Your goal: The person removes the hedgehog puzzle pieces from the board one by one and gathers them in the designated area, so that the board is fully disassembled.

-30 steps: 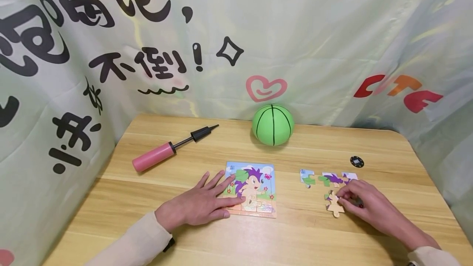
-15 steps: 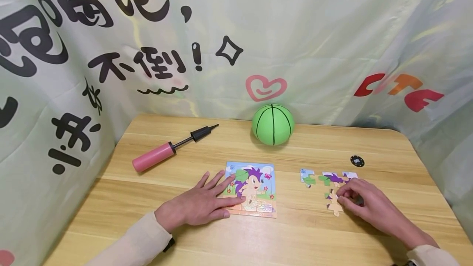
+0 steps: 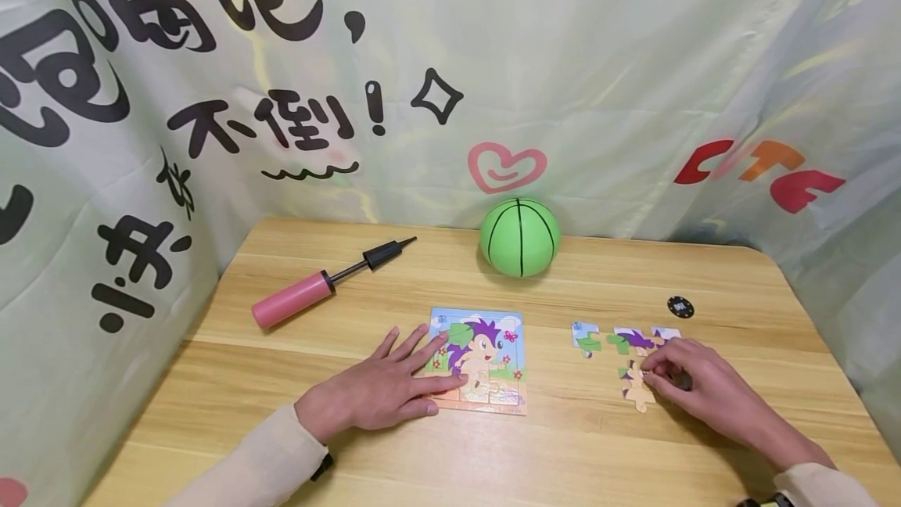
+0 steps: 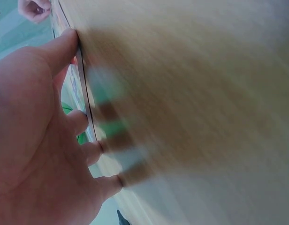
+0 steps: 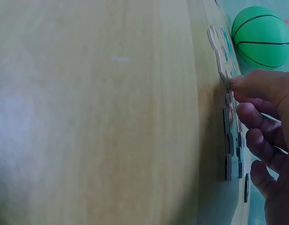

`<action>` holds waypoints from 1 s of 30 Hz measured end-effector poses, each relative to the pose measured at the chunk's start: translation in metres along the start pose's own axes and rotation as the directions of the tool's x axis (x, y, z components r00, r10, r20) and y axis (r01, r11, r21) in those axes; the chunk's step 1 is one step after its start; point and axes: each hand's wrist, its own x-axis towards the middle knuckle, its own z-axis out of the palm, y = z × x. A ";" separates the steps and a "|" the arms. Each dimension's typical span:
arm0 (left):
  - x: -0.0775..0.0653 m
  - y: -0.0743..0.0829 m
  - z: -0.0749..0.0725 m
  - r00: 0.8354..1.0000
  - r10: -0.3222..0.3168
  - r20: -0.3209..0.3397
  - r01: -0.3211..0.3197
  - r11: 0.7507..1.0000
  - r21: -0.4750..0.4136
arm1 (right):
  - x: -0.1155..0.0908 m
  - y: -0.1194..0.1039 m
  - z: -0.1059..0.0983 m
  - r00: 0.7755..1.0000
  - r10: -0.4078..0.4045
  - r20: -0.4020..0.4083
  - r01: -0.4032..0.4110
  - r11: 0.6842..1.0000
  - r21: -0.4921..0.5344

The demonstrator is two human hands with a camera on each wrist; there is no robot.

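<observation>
My left hand lies flat with fingers spread over the left side of a square hedgehog jigsaw puzzle. In the left wrist view its thumb reaches the board's edge. My right hand pinches the right edge of a tan puzzle piece between thumb and forefinger, close to the table. Behind that piece are a purple-and-green piece and another, partly covered by the hand. One blue-and-green corner piece lies apart to the left. Thin piece edges run under my fingers in the right wrist view.
A green ball stands at the table's back edge against the curtain. A pink hand pump lies at the left. Behind the loose pieces is a black round chip. The wooden table extends toward me.
The tan piece has shifted very slightly back and to the right, with my right fingers still at its edge. My left hand and the hedgehog puzzle have stayed in place.
</observation>
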 end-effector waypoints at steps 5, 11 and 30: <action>0.000 0.000 0.000 1.000 -0.001 -0.005 0.001 1.000 0.006 | 0.001 0.002 0.000 1.000 -0.009 0.002 0.009 1.000 -0.013; 0.000 0.001 0.000 1.000 -0.001 -0.005 0.001 1.000 0.008 | 0.000 0.003 0.000 1.000 -0.011 0.003 0.011 1.000 -0.024; -0.001 0.000 0.000 1.000 0.003 -0.014 -0.003 1.000 0.009 | 0.001 -0.008 -0.004 1.000 0.008 -0.015 -0.008 1.000 -0.024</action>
